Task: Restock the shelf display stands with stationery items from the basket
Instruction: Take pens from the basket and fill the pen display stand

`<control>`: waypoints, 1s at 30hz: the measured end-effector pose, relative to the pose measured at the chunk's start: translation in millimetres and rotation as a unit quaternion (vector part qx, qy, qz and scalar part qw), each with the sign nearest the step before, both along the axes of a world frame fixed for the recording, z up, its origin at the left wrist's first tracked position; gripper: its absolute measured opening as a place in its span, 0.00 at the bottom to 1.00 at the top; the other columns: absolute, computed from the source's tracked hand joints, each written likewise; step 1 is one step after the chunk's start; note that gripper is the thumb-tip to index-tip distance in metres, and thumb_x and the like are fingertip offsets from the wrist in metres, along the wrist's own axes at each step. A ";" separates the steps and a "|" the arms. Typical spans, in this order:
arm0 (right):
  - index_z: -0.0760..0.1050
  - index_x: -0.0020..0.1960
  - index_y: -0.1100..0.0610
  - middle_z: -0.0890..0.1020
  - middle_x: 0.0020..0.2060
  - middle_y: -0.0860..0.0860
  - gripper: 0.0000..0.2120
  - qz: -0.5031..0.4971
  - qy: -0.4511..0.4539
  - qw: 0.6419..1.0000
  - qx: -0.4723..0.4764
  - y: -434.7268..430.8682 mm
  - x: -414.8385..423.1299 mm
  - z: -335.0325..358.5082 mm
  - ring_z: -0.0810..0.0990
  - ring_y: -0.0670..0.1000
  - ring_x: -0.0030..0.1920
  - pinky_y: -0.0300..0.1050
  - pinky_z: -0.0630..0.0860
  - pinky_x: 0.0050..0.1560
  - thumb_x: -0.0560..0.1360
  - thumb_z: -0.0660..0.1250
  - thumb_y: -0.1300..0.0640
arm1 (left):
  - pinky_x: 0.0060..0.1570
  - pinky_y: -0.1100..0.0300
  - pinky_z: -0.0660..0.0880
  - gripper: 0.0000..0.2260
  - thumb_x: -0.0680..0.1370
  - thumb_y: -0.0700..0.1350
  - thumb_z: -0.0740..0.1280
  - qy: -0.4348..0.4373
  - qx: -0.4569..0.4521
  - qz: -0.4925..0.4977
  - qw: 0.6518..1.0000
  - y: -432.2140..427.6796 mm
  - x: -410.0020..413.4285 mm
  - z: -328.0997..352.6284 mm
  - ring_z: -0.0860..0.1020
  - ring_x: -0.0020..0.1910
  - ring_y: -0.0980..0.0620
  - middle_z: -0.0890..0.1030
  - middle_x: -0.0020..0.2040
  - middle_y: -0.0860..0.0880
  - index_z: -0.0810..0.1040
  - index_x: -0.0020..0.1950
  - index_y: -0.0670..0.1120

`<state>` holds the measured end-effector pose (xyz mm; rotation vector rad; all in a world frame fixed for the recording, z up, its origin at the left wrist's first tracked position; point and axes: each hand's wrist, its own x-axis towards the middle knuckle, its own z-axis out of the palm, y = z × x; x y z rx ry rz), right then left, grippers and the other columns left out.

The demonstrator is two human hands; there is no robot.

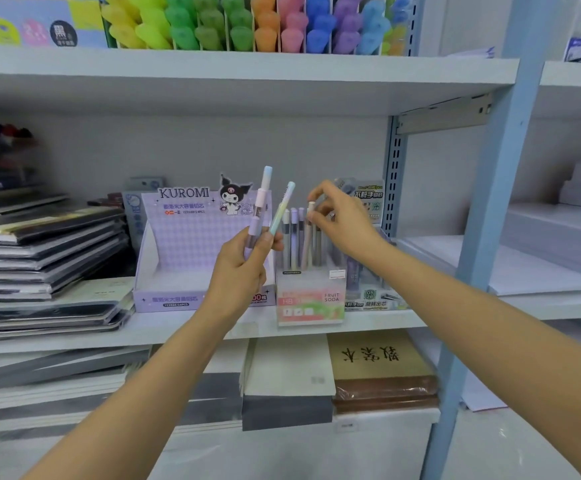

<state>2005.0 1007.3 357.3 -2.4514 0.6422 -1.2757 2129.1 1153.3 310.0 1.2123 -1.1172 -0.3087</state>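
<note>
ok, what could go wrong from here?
1. The left hand holds tubes fanned apart; one could slip out.
2. The right hand pinches a tube only by its tip among crowded neighbours; it may jam or knock them.
3. The stand sits near the shelf edge; a push could tip it off.

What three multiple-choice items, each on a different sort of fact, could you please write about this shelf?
1. The Fruit Soda stand sits: A left of the Kuromi box; B right of it; C on the top shelf.
2. The Kuromi box is: A red; B lilac; C black.
3. The right hand: A hangs open; B holds a notebook; C pinches a tube in the stand.
Key: B, it stands by the box's right edge; B, lilac checked card; C, fingers close on the tube's cap.
</note>
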 end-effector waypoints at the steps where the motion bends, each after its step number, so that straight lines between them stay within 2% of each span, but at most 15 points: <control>1: 0.74 0.51 0.54 0.82 0.39 0.48 0.05 -0.008 -0.008 1.000 -0.008 -1.9 1.7 0.1 0.79 0.47 0.39 0.45 0.75 0.43 0.76 0.69 0.59 | 0.22 0.66 0.62 0.12 0.83 0.48 0.60 0.001 0.002 0.002 1.000 0.2 -0.5 0.4 0.61 0.24 0.56 0.84 0.46 0.54 0.77 0.55 0.41; 3: 0.79 0.49 0.56 0.80 0.41 0.47 0.03 -0.038 0.003 0.999 -0.038 -5.6 4.6 0.0 0.76 0.46 0.44 0.44 0.75 0.49 0.76 0.70 0.58 | 0.22 0.66 0.63 0.12 0.82 0.48 0.60 0.007 0.005 0.001 1.000 1.2 -1.1 1.8 0.62 0.24 0.57 0.84 0.45 0.54 0.78 0.56 0.41; 7: 0.83 0.52 0.55 0.75 0.41 0.46 0.07 -0.079 0.027 0.995 -0.052 -5.7 3.4 3.2 0.70 0.48 0.49 0.43 0.68 0.50 0.77 0.68 0.55 | 0.22 0.67 0.63 0.12 0.82 0.47 0.62 0.012 0.004 -0.009 1.000 4.8 -1.6 4.6 0.62 0.23 0.58 0.83 0.42 0.55 0.79 0.55 0.40; 9: 0.81 0.57 0.55 0.77 0.46 0.47 0.10 -0.024 -0.031 0.999 0.000 1.4 -1.6 9.0 0.74 0.46 0.49 0.40 0.69 0.50 0.79 0.65 0.53 | 0.22 0.66 0.62 0.11 0.82 0.47 0.62 0.007 0.000 -0.014 1.000 7.8 -2.0 6.0 0.62 0.23 0.57 0.82 0.38 0.56 0.79 0.54 0.41; 10: 0.79 0.60 0.55 0.79 0.47 0.47 0.12 0.038 -0.072 0.995 0.057 7.0 -5.0 12.8 0.76 0.43 0.46 0.37 0.72 0.46 0.80 0.63 0.52 | 0.22 0.66 0.62 0.11 0.82 0.47 0.62 0.005 -0.002 -0.017 1.000 9.1 -2.5 6.8 0.62 0.23 0.57 0.80 0.36 0.56 0.80 0.54 0.42; 12: 0.76 0.62 0.55 0.82 0.45 0.48 0.13 0.174 -0.123 0.961 0.175 16.6 -11.3 19.2 0.79 0.42 0.39 0.35 0.75 0.39 0.80 0.62 0.52 | 0.22 0.66 0.63 0.10 0.81 0.47 0.63 0.001 -0.002 -0.023 1.000 10.9 -4.7 9.0 0.63 0.23 0.57 0.78 0.35 0.52 0.81 0.53 0.43; 13: 0.76 0.61 0.55 0.83 0.43 0.48 0.11 0.213 -0.120 0.949 0.199 20.4 -13.2 20.7 0.79 0.44 0.37 0.36 0.76 0.38 0.80 0.63 0.54 | 0.22 0.66 0.63 0.10 0.81 0.47 0.63 -0.004 0.001 -0.026 1.000 11.9 -6.7 10.1 0.63 0.23 0.56 0.77 0.35 0.49 0.81 0.52 0.44; 15: 0.78 0.55 0.57 0.83 0.37 0.48 0.07 0.245 -0.099 0.944 0.199 28.3 -15.2 21.9 0.79 0.46 0.35 0.37 0.76 0.37 0.79 0.65 0.58 | 0.22 0.65 0.65 0.09 0.81 0.47 0.64 -0.010 0.003 -0.034 0.999 14.2 -11.2 11.8 0.65 0.23 0.55 0.77 0.35 0.47 0.82 0.49 0.45; 17: 0.78 0.51 0.60 0.83 0.34 0.49 0.04 0.253 -0.116 0.937 0.212 31.7 -17.7 23.2 0.81 0.47 0.34 0.37 0.77 0.36 0.78 0.67 0.62 | 0.22 0.65 0.65 0.09 0.79 0.49 0.66 -0.002 0.006 -0.041 0.999 17.6 -14.3 13.8 0.65 0.22 0.56 0.76 0.31 0.47 0.80 0.43 0.46; 20: 0.78 0.49 0.62 0.84 0.35 0.51 0.03 0.267 -0.183 0.911 0.256 32.4 -28.2 25.9 0.82 0.48 0.36 0.37 0.79 0.39 0.77 0.67 0.63 | 0.19 0.67 0.59 0.07 0.77 0.47 0.69 0.057 -0.005 -0.046 0.997 22.9 -12.0 17.6 0.60 0.19 0.57 0.68 0.22 0.54 0.80 0.43 0.45; 22: 0.78 0.48 0.62 0.85 0.36 0.53 0.02 0.275 -0.198 0.899 0.279 32.1 -36.3 25.9 0.83 0.49 0.37 0.37 0.80 0.41 0.76 0.67 0.64 | 0.18 0.67 0.56 0.04 0.75 0.46 0.71 0.110 -0.020 -0.037 0.993 24.7 -7.8 20.1 0.56 0.20 0.57 0.63 0.21 0.54 0.81 0.44 0.46; 24: 0.78 0.48 0.62 0.85 0.38 0.55 0.03 0.276 -0.158 0.902 0.292 33.4 -44.0 23.0 0.84 0.50 0.38 0.38 0.81 0.41 0.75 0.69 0.64 | 0.19 0.67 0.54 0.06 0.74 0.47 0.72 0.154 -0.038 -0.017 0.987 26.8 -5.9 22.7 0.55 0.19 0.56 0.61 0.21 0.54 0.80 0.42 0.45; 27: 0.79 0.53 0.62 0.86 0.44 0.56 0.09 0.262 -0.009 0.926 0.271 36.2 -54.8 16.7 0.85 0.52 0.44 0.41 0.82 0.48 0.73 0.71 0.63 | 0.19 0.66 0.54 0.09 0.74 0.49 0.73 0.192 -0.071 -0.008 0.979 29.8 -9.8 27.8 0.55 0.19 0.56 0.64 0.23 0.52 0.79 0.40 0.44; 28: 0.80 0.54 0.61 0.86 0.45 0.56 0.10 0.261 0.027 0.929 0.262 38.0 -56.6 13.9 0.85 0.52 0.46 0.42 0.81 0.51 0.73 0.71 0.63 | 0.19 0.66 0.54 0.08 0.74 0.48 0.73 0.202 -0.084 -0.013 0.976 30.5 -13.1 30.0 0.56 0.19 0.56 0.68 0.27 0.49 0.80 0.41 0.45; 30: 0.81 0.55 0.62 0.86 0.46 0.56 0.11 0.263 0.028 0.931 0.252 43.0 -56.8 8.8 0.85 0.53 0.48 0.42 0.80 0.53 0.73 0.72 0.63 | 0.19 0.66 0.54 0.07 0.74 0.47 0.73 0.218 -0.100 -0.026 0.971 31.5 -21.1 33.9 0.56 0.20 0.57 0.70 0.36 0.45 0.82 0.46 0.44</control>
